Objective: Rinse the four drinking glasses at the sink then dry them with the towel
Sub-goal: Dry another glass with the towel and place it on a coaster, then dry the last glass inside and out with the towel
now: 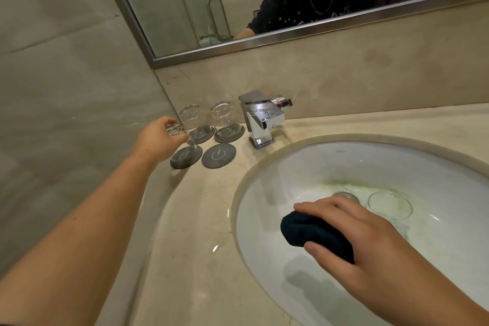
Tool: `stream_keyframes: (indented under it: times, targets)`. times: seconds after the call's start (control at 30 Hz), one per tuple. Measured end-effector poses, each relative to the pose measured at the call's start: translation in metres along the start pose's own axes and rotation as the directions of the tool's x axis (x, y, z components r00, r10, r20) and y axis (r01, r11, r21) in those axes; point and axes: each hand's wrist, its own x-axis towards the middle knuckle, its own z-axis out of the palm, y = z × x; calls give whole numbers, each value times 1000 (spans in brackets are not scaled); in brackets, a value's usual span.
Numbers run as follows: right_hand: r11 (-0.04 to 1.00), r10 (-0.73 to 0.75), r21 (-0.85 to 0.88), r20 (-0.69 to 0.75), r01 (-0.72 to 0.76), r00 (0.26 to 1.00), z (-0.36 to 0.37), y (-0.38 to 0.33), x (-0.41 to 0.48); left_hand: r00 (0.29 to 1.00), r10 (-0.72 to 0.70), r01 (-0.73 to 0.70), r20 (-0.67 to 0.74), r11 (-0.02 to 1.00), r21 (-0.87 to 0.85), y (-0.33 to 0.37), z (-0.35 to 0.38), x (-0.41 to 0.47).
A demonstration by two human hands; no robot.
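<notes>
Clearly the left hand (161, 135) has its grip closed from above around an upturned glass (176, 133), lowering it onto the near-left coaster (186, 156); whether it touches yet I cannot tell. Best to set the rim down flat and centred, then let go gently. Two more glasses (191, 117) (223, 114) stand inverted on the rear coasters, while the near-right coaster (218, 155) is bare. Over the sink (264, 193), the right hand (365, 235) is clamped on the dark towel (315, 235). A fourth glass (389, 205) lies in the basin near the drain, well apart from the others on the table (201, 219).
</notes>
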Motion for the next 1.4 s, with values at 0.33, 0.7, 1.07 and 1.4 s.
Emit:
stream_keyframes:
  times: [0.33, 0.7, 1.07, 1.4]
  targets:
    - [999, 24, 49, -27, -22, 999, -11, -9, 3, 1000, 15, -15, 4, 995, 101, -4, -4, -9]
    - [902, 408, 289, -333, -320, 850, -93, 13, 3, 911, 402, -413, -97, 893, -178, 106, 0, -128]
    - [816, 557, 429, -408, -387, 723, -106, 43, 2, 555, 392, -327, 734, 914, -241, 190, 128, -205]
    - [755, 604, 568, -405, -329, 686, -107, 41, 8, 532, 316, -247, 786, 945, -213, 217, 201, -209]
